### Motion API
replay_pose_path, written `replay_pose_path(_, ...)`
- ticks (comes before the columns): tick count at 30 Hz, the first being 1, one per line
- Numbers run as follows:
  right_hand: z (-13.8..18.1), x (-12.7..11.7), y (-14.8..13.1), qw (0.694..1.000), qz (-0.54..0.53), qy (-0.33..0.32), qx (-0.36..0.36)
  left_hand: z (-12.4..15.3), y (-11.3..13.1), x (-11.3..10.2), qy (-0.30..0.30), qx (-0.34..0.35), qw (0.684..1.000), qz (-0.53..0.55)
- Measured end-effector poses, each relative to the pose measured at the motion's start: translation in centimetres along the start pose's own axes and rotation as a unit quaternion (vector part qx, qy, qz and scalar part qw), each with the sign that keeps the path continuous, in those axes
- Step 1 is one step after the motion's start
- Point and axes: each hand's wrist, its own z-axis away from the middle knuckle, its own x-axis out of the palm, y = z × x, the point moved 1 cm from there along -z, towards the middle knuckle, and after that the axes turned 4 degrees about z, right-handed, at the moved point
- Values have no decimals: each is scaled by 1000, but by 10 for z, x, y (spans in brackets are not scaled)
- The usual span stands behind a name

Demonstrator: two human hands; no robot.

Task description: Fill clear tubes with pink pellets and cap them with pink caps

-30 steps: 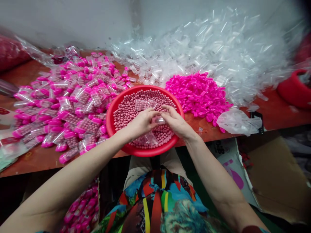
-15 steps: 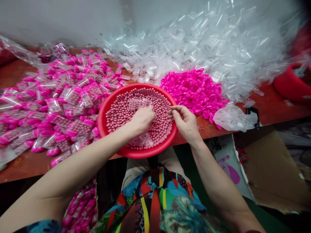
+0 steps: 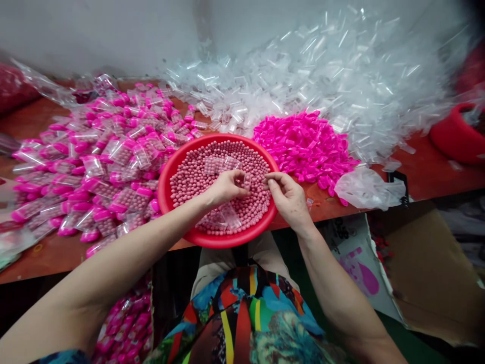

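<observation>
A red basin (image 3: 162,194) full of small pink beads (image 3: 189,184) sits in front of me at the table's edge. My left hand (image 3: 227,187) is over the beads, thumb and fingers closed around a small clear plastic container (image 3: 247,181). At the basin's right side, my right hand (image 3: 290,199) has its thumb and fingertips pinched together; whatever is between them is too small to make out. Bead-filled clear containers (image 3: 214,165) lie on the beads beyond my left hand. More clear containers (image 3: 227,217) rest on the beads nearer to me.
Filled containers with pink caps (image 3: 117,151) are heaped on the left. Loose pink caps (image 3: 303,146) form a pile on the right, before a large mound of clear containers (image 3: 333,76). A plastic bag (image 3: 369,188), a red bucket (image 3: 454,136) and a cardboard box (image 3: 424,268) are farther right.
My left hand has turned and lifted slightly, so the clear container in its fingers now shows. My right hand stays pinched at the basin's right side. The view has shifted a little.
</observation>
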Motion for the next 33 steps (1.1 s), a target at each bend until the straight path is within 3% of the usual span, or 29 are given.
replay_pose_path(2,0,4,-4,1000,27,-2,-15,10,4,-6,15,6,998,54)
replay_pose_path(4,-1,10,-9,998,49,-14,-43,17,6,-11,35,21,999,19)
replay_pose_path(7,-2,18,-16,995,60,-30,-78,20,7,-16,49,58,986,-148)
replay_pose_path(10,-2,18,-18,994,68,-25,-77,15,5,-10,22,95,925,-368)
replay_pose_path(12,-1,15,-17,994,78,-21,-70,8,2,1,-13,104,896,-431)
replay_pose_path(18,5,4,-5,998,54,-2,-35,-11,-1,21,-33,96,915,-390)
replay_pose_path(24,3,5,-1,999,22,-1,-26,6,4,-17,22,15,989,-149)
replay_pose_path(26,1,7,-3,999,38,-14,-35,17,5,-33,88,4,983,-164)
replay_pose_path(29,0,14,-10,995,69,-46,-59,28,5,-52,202,-30,946,-253)
replay_pose_path(33,8,32,-26,967,143,-192,-86,24,1,-60,256,-60,918,-298)
